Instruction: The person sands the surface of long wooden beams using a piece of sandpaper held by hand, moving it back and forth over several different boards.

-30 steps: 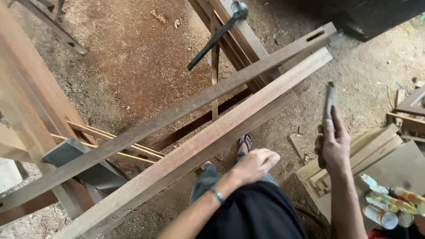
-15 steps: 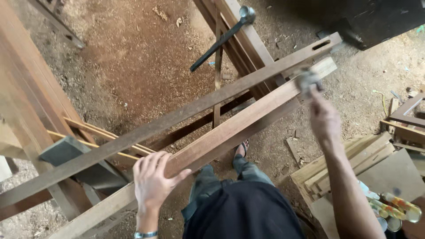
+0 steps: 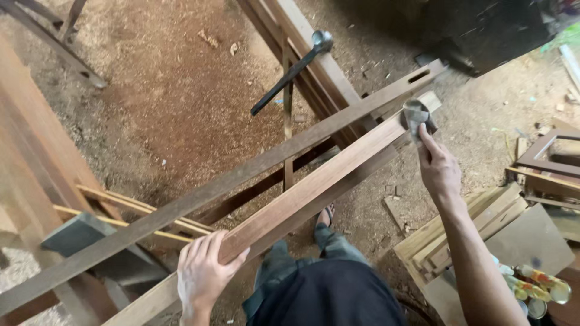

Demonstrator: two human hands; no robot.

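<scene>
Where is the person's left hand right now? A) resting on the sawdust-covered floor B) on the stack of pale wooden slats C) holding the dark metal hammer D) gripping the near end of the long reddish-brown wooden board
D: the left hand wraps over the long reddish-brown wooden board near its close end, fingers curled across the top face.

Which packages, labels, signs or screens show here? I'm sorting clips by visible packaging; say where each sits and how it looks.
Tubes and small cans: bottom right on the ground beside the stacked wood pieces; rounded containers in yellowish, white and green, partly cut off by the frame.
No signs or screens show.
The wooden beam under both hands bears no label.
</scene>
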